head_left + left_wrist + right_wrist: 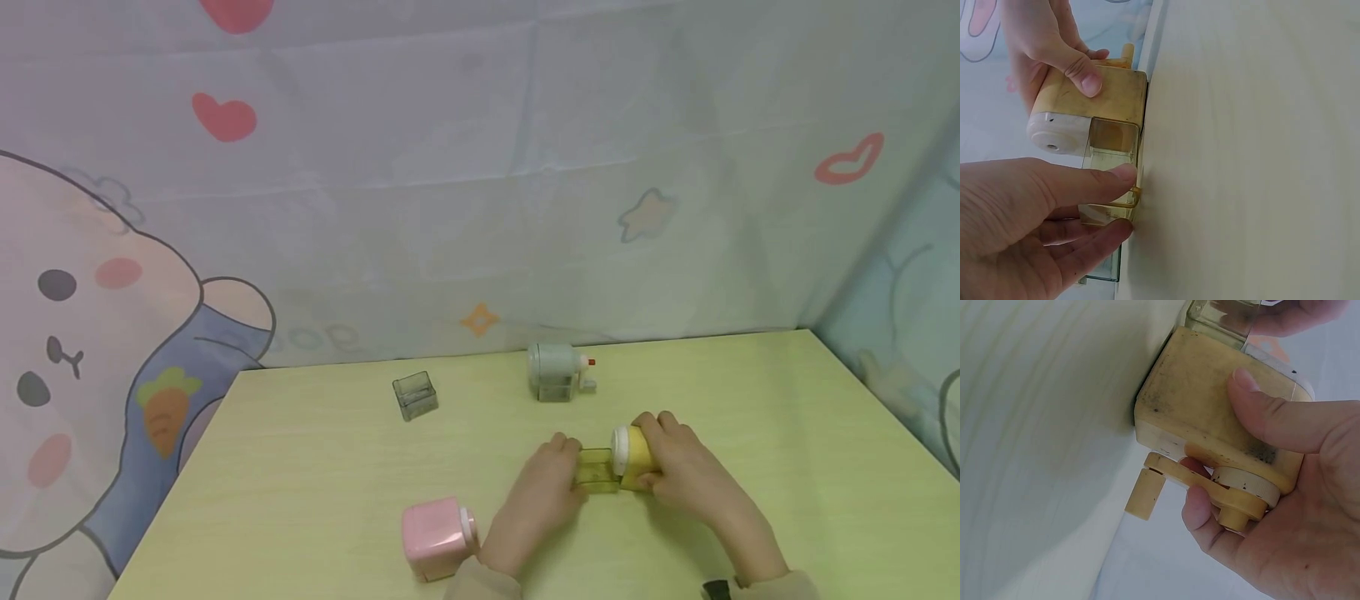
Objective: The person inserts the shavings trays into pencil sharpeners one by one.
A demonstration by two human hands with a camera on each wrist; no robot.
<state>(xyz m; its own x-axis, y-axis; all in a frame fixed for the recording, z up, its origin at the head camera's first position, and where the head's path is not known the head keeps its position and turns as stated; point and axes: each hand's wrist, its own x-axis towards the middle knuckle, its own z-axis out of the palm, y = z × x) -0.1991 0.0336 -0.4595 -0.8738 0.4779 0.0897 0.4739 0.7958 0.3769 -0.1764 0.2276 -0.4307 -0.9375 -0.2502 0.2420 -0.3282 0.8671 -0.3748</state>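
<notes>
A yellow hand-crank pencil sharpener (640, 454) with a white front sits right of centre on the table. My right hand (686, 467) grips its body from the right, with the thumb on one side of the yellow casing (1191, 394). Below that hand, the crank handle (1188, 478) shows in the right wrist view. My left hand (546, 487) pinches a clear yellowish shavings drawer (1113, 159) between thumb and fingers. The drawer's far end meets the sharpener's front under the white part; how deep it sits inside I cannot tell.
A pink sharpener (435, 537) lies close to the left forearm. Towards the back stands a grey-blue sharpener (553, 367) with its crank to the right. A clear grey drawer (416, 395) rests at the back left. Behind the table (300, 467) hangs a printed cloth (420, 208).
</notes>
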